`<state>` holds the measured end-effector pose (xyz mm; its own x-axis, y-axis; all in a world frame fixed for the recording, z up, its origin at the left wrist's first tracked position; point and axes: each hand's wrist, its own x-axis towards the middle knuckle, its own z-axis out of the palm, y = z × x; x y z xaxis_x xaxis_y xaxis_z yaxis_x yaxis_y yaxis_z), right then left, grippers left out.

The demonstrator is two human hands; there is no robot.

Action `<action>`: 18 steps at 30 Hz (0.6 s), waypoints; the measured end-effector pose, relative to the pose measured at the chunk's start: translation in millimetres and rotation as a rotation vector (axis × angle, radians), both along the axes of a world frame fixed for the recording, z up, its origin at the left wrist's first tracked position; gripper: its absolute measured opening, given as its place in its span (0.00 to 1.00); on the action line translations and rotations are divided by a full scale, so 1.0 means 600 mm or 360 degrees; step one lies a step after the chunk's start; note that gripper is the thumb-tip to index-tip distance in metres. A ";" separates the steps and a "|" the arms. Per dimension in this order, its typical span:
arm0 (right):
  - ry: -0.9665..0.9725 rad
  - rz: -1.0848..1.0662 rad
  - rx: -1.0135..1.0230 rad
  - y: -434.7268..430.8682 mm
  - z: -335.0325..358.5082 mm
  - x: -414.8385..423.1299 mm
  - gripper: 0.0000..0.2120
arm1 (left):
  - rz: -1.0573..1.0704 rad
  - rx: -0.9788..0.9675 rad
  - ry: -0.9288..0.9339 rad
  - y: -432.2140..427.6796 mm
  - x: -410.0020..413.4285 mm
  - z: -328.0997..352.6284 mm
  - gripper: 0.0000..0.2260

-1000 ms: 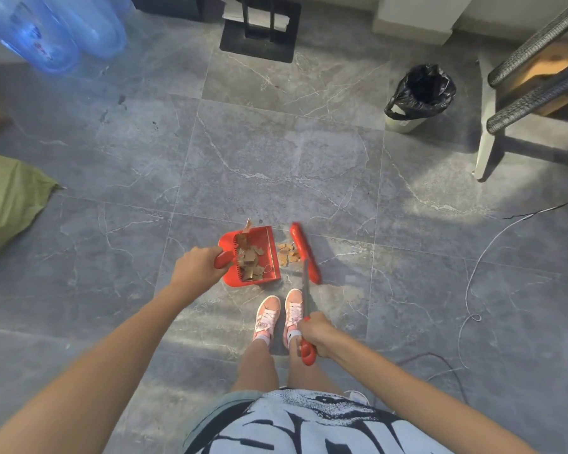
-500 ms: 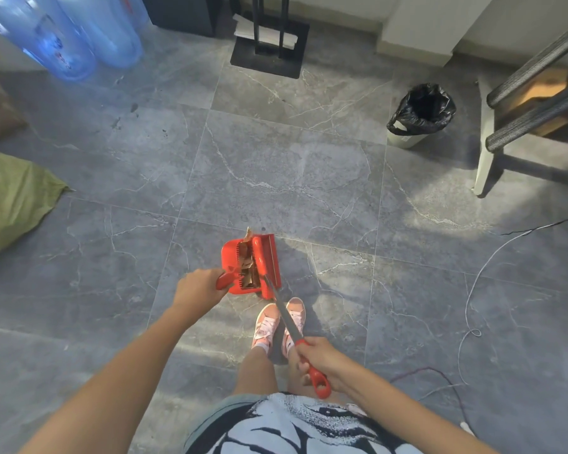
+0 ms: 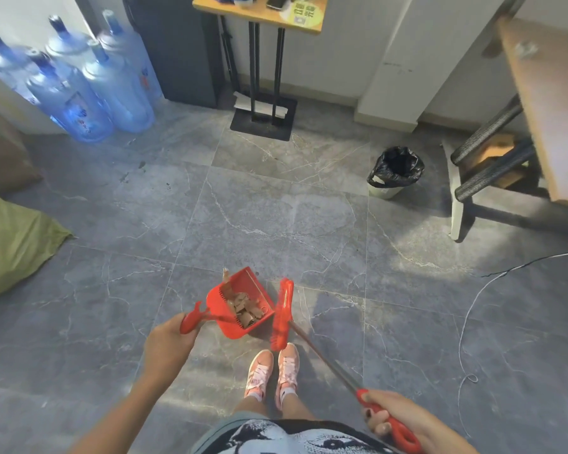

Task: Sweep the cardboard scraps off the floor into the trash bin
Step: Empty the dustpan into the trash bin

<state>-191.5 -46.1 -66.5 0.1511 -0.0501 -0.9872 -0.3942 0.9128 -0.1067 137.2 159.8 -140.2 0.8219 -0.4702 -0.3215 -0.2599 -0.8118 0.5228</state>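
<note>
My left hand [image 3: 166, 347] grips the handle of a red dustpan [image 3: 240, 301], held above the floor and tilted. Brown cardboard scraps [image 3: 247, 310] lie piled inside the pan. My right hand [image 3: 392, 412] holds the red grip of a broom whose red brush head [image 3: 282, 314] hangs just right of the pan, off the floor. The trash bin [image 3: 394, 172], small and lined with a black bag, stands open on the floor at the far right, well ahead of the pan. I see no scraps on the tiles around my feet.
Several blue water jugs [image 3: 89, 90] stand at the back left. A green cushion [image 3: 10, 244] lies at the left. A small stand table [image 3: 263, 73] is at the back, a wooden bench [image 3: 538, 119] beside the bin, and a thin cable [image 3: 473, 322] trails on the right floor.
The last scraps on the floor went into the pan. I have stood up: pan and broom are lifted off the floor, the brush has swung out to the pan's right, and the view has tilted up.
</note>
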 end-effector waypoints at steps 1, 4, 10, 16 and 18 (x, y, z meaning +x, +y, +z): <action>0.0014 -0.0017 -0.0012 -0.006 0.008 -0.002 0.07 | 0.0043 -0.0031 0.0030 0.000 -0.002 0.005 0.22; 0.0067 -0.0009 -0.0076 -0.028 0.025 0.016 0.08 | 0.0114 -0.0097 0.0044 -0.020 0.004 0.021 0.23; 0.0129 0.0248 -0.0280 -0.081 0.037 0.105 0.10 | 0.0102 -0.0178 -0.0097 -0.115 0.037 0.073 0.22; 0.0110 0.0381 -0.0698 -0.118 0.065 0.164 0.11 | 0.0038 -0.0310 -0.0150 -0.217 0.082 0.149 0.13; 0.0087 0.0407 -0.0813 -0.134 0.078 0.171 0.11 | 0.0006 -0.0366 -0.0163 -0.246 0.088 0.173 0.14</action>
